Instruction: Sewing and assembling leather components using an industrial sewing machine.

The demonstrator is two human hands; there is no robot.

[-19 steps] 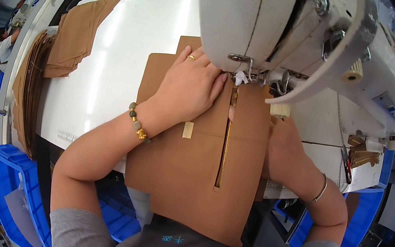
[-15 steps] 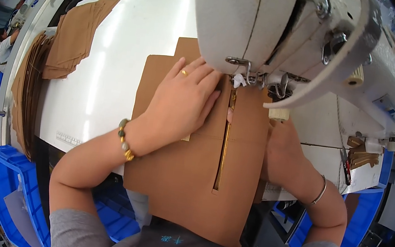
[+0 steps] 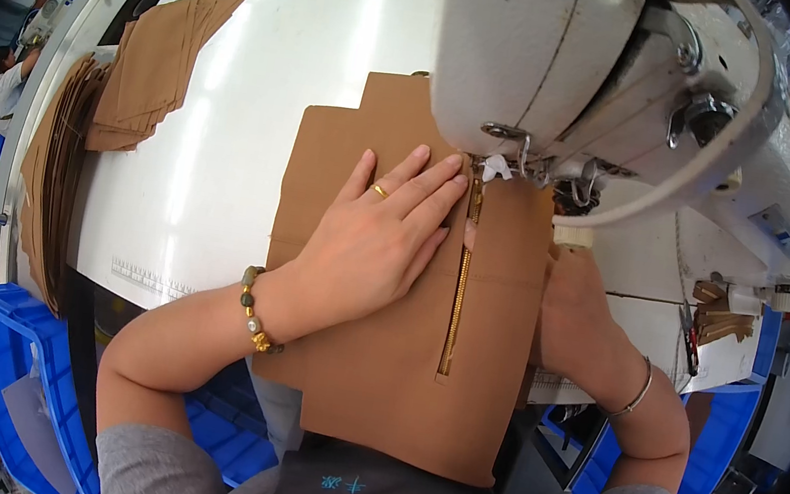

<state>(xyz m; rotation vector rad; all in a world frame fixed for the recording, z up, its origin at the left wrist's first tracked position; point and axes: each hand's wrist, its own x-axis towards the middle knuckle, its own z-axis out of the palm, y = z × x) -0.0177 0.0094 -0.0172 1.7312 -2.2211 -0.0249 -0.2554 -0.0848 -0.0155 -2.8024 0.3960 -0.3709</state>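
Note:
A brown panel (image 3: 381, 346) with a stepped outline lies under the head of a white sewing machine (image 3: 503, 50). A gold-toothed zipper (image 3: 457, 306) shows in its long narrow slot, running up to the presser foot area. My left hand (image 3: 384, 220) rests flat on the panel left of the slot, fingers stretched out, fingertips close to the needle area. At the panel's right edge is my right hand (image 3: 574, 303), its fingers hidden beneath the panel. Skin shows through the slot, seemingly a fingertip. A small white piece (image 3: 497, 167) sits by the presser foot.
Stacked brown pieces (image 3: 51, 178) stand at the table's left edge, beside more flat brown pieces (image 3: 152, 71). Blue bins (image 3: 29, 337) flank the table. Dark-handled snips (image 3: 688, 339) and small brown strips (image 3: 723, 319) lie at right. A co-worker (image 3: 8, 87) sits far left.
The panel has slid slightly away from me under the machine head. My left hand's fingers have flattened and spread on it. The machine appears farther right in the view. My right hand stays at the edge.

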